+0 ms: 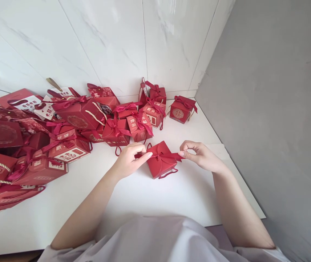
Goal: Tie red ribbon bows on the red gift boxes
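A small red gift box [158, 169] sits on the white table in front of me, its flaps folded shut on top. Across those flaps runs a red ribbon [164, 157], knotted or tied at the middle. My left hand [131, 158] pinches the ribbon's left end between thumb and fingers, close to the box's left edge. On the other side, my right hand [200, 155] grips the right end, which stretches out from the box. A dark red cord handle [168, 174] hangs at the box's near right side.
Many red gift boxes with ribbons and cords are heaped on the left, such as a large box [79, 116]. One ribboned box [182, 109] stands apart at the back right. A tiled wall [122, 40] bounds the white table [144, 203] behind, a grey wall [267, 109] the right.
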Demonstrator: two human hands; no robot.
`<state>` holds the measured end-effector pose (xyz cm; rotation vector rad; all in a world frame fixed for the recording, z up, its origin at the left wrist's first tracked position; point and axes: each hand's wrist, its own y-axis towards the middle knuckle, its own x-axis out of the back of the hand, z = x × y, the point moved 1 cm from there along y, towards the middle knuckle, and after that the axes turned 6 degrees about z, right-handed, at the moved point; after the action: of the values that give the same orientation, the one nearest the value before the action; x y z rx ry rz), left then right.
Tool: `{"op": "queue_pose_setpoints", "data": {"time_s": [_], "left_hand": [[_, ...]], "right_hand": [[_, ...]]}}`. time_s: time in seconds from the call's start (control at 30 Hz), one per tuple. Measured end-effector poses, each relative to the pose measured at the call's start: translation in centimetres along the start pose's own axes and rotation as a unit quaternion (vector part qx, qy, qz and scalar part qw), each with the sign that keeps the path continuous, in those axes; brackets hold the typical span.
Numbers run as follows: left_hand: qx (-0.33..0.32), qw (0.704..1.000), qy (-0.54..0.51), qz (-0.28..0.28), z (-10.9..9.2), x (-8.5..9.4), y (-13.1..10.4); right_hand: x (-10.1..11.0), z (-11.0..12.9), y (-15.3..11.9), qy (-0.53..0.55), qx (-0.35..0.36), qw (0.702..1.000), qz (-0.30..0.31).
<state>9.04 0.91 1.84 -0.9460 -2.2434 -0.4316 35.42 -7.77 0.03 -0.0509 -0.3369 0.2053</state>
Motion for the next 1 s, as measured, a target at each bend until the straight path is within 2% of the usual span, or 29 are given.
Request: {"op": "queue_pose_setpoints", "data": {"time_s": [0.17,0.33,0.43,0.6,0.7,0.83,0.9,1.0], "left_hand": [[0.063,0.995,-0.056,0.045,0.7,0.1,-0.1],[0.085,0.992,-0.075,0.052,1.5,-0.1,-0.5],[0.111,0.985,-0.117,0.063,1.8,-0.2,-0.7],[0.153,0.967,-0.182,0.09,1.7,0.5,-1.2],[0.156,0.972,-0.157,0.077,1.1,1.3,-1.6],[0.144,0.985,-0.066,0.075,-0.2,1.8,-2.5],[0.131,0.988,-0.03,0.081,-0.7,1.8,-2.7],[0.106,0.992,0.013,0.061,-1.1,1.8,-2.9]], "right_hand": [[0.0,-0.5,-0.1,0.015,-0.001,1.0,0.008],[-0.1,-1.1,-0.1,0.003,0.017,1.0,-0.003],[-0.2,-1.6,0.2,0.001,0.002,1.0,0.016],[-0.3,-1.7,0.5,0.059,-0.016,0.998,0.035],[-0.7,-1.2,0.5,0.088,-0.012,0.995,0.053],[-1.3,-0.5,0.5,0.08,-0.005,0.994,0.073],[-1.6,-0.3,0.5,0.071,-0.007,0.995,0.074],[-2.0,-0.1,0.5,0.052,-0.012,0.996,0.066]]}}
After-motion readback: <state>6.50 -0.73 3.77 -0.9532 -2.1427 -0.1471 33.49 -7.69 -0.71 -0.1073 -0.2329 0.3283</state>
